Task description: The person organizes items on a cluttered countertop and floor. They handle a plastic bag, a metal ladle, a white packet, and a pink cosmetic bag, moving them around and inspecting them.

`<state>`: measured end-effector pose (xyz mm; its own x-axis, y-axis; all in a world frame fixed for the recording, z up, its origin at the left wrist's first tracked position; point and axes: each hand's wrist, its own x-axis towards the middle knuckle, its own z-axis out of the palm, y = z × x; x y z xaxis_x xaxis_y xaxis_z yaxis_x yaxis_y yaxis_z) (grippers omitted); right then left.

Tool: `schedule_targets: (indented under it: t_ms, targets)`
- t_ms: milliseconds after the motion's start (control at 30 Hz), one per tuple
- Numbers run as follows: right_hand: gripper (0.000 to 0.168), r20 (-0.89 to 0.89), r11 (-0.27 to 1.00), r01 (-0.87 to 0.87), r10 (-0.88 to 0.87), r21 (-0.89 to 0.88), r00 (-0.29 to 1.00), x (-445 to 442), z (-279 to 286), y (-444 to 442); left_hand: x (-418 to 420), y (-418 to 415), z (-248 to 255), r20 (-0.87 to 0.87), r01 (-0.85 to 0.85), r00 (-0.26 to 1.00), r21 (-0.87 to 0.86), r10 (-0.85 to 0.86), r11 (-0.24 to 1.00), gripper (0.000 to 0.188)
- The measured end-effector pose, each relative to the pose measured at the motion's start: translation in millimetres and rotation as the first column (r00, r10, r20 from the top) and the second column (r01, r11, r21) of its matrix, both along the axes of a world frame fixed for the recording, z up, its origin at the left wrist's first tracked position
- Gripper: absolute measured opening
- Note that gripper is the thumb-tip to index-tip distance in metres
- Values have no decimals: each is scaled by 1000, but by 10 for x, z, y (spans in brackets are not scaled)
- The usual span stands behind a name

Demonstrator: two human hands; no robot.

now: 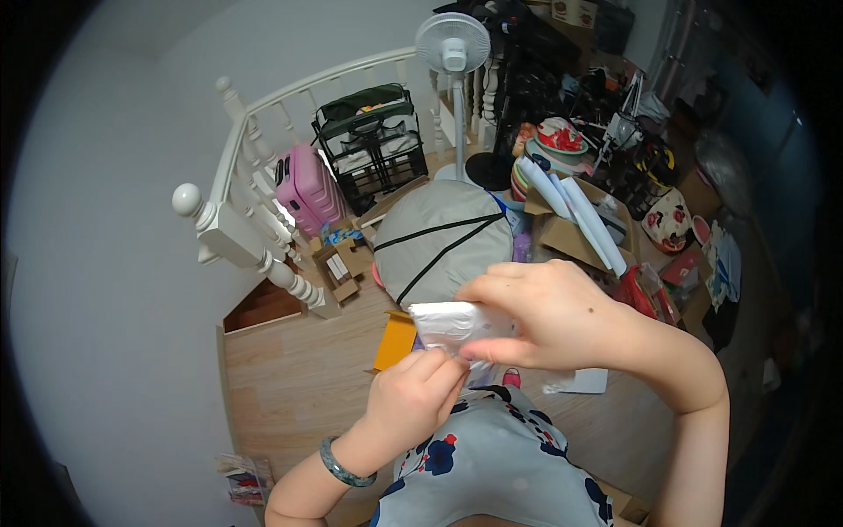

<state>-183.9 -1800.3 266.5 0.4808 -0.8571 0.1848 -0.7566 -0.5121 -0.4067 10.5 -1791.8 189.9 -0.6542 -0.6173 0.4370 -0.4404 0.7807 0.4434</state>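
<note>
A white packet in thin, crinkled plastic (448, 321) is held in front of my body. My right hand (546, 316) grips it from the right, fingers over its top and thumb along the near side. With bent fingers, my left hand (425, 388) pinches the packet's lower edge, close to the right thumb. A dark green bangle (346, 464) circles the left wrist. What is inside the wrapping cannot be seen. Just beyond the packet lies a round grey fabric bundle (435, 230) crossed by black straps. An orange-yellow box flap (395, 342) shows to the left of the packet.
White stair railing (234, 230) bounds the left, with a stair opening (263, 306) beneath. A pink suitcase (309, 188), a black folding cart (372, 141) and a standing fan (454, 49) stand beyond. Cardboard boxes (566, 237) with white rolls (586, 217) and mixed clutter fill the right.
</note>
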Motion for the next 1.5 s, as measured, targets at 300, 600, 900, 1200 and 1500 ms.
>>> schedule_targets:
  t_ms: [300,600,900,1200,1500]
  targets:
    - [17,-8,918,-81,91,389,996,30,-199,2,35,53,-174,4,51,999,-117,-50,992,10]
    - [24,-131,913,-187,248,362,960,-132,-129,-85,60,85,-232,32,145,989,-82,-143,986,12]
    - [27,-234,948,-207,264,241,936,-24,-243,203,93,132,-354,-118,178,973,-166,-199,970,17]
    - [27,-204,953,-302,291,-21,935,-17,-307,591,350,251,-167,-354,177,930,179,-104,968,14]
    - [29,-255,892,-331,257,-309,932,94,-424,734,324,99,52,-76,200,980,404,-185,893,16]
